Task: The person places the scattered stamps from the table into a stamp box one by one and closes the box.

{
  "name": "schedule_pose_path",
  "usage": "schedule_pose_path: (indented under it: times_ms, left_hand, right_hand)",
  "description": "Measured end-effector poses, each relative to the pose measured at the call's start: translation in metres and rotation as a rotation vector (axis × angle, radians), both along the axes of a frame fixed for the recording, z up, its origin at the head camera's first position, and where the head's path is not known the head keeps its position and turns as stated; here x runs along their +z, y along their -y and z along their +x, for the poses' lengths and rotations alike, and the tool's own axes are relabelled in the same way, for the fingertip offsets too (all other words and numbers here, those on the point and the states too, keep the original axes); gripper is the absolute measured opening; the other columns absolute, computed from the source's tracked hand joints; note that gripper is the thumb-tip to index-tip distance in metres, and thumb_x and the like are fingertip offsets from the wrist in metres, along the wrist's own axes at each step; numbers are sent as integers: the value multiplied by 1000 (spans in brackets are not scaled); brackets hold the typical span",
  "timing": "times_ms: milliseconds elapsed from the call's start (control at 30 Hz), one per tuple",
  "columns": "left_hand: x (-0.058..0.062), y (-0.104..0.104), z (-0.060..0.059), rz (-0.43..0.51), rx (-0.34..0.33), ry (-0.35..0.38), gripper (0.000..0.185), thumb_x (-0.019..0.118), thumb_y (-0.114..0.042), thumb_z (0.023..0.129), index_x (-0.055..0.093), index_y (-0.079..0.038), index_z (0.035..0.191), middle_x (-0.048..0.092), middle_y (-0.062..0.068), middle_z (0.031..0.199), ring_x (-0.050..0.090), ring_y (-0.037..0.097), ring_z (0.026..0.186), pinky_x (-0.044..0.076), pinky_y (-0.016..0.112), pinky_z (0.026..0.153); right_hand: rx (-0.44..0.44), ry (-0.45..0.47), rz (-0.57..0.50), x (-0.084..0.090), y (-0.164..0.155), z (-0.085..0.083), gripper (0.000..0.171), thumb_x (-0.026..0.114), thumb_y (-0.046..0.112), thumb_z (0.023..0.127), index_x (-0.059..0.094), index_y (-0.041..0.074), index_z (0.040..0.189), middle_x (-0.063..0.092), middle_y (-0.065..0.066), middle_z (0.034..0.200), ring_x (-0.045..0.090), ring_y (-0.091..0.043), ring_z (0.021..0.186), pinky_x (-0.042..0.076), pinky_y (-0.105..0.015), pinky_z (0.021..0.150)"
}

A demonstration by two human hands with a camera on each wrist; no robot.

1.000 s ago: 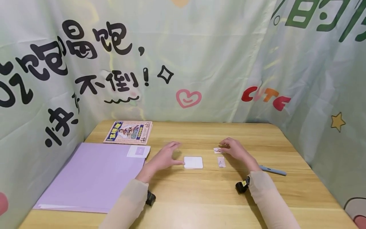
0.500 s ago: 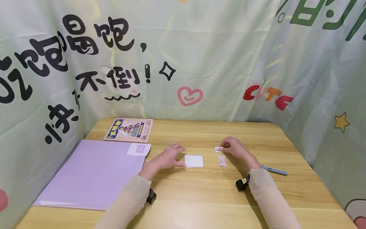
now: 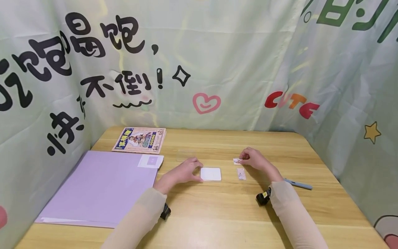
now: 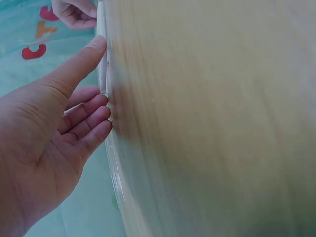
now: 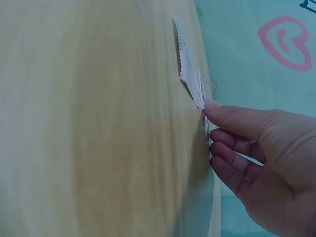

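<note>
At the middle of the table, my left hand (image 3: 184, 170) has its thumb and forefinger right at the left corners of a flat white rectangle (image 3: 210, 174) with a clear rim. In the left wrist view the thumb (image 4: 81, 61) is extended and the other fingers are loosely bent. To the right, my right hand (image 3: 256, 160) pinches the right end of a small printed stamp (image 3: 236, 161), partly hidden by the fingertips. A second stamp (image 3: 241, 174) lies just nearer; the right wrist view shows its toothed edge (image 5: 181, 59).
A large lilac folder (image 3: 99, 190) covers the left side, with a pale printed slip (image 3: 150, 160) at its upper right corner. Behind it lies a colourful booklet (image 3: 140, 140). A blue pen-like stick (image 3: 298, 184) lies beside the right forearm. A printed curtain (image 3: 236, 69) surrounds the table.
My left hand has moved slightly right, its fingers coming down and closer to the white rectangle's left end. The right hand stays at the stamp. The head view has shifted slightly.
</note>
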State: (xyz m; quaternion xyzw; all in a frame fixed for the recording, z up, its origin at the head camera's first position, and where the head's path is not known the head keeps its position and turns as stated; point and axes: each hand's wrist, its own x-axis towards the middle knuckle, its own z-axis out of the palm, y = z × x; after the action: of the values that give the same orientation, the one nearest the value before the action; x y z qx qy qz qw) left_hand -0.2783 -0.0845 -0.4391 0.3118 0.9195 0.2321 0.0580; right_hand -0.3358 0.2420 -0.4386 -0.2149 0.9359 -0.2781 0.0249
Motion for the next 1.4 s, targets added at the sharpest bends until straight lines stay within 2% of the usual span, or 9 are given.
schedule_pose_path:
  times_ms: [333,567,767,900,1167,1400]
  left_hand:
    - [-1,-1,-1,6,14,1,56,80,-31,81,62,0,124,58,10,118,55,22,109,48,39,101]
    - [1,-1,0,13,15,13,56,79,-31,81,61,0,124,57,11,119,54,23,111,47,39,102]
    - [-1,-2,0,7,10,2,55,80,-30,81,61,0,123,57,11,118,54,22,109,47,39,102]
    - [-1,-1,-1,11,7,-10,55,80,-30,80,62,0,122,57,12,117,54,23,108,48,40,101]
    - [-4,-1,0,10,24,24,56,79,-32,82,61,-1,124,56,9,118,52,21,109,47,39,101]
    - [-4,-1,0,11,23,21,55,79,-31,82,61,-1,123,56,9,119,52,22,112,46,39,103]
  right_hand:
    - [0,32,-5,4,1,0,12,70,8,89,62,0,93,60,-13,92,54,-17,83,46,-28,74]
    - [-7,57,-23,5,1,0,16,71,7,88,57,-1,92,62,-11,86,55,-15,79,46,-27,71]
    - [1,76,-48,4,1,0,15,70,6,88,59,-1,94,64,-13,88,57,-17,82,48,-26,72]
    - [15,61,-49,3,1,0,13,70,5,87,61,0,95,64,-12,90,58,-17,83,49,-27,74]
    - [25,51,-63,0,-1,-1,10,69,2,87,62,1,95,64,-11,91,57,-16,82,49,-26,73]
    - [28,7,-76,0,-2,1,9,68,-1,87,63,1,93,64,-11,89,57,-15,82,49,-23,71]
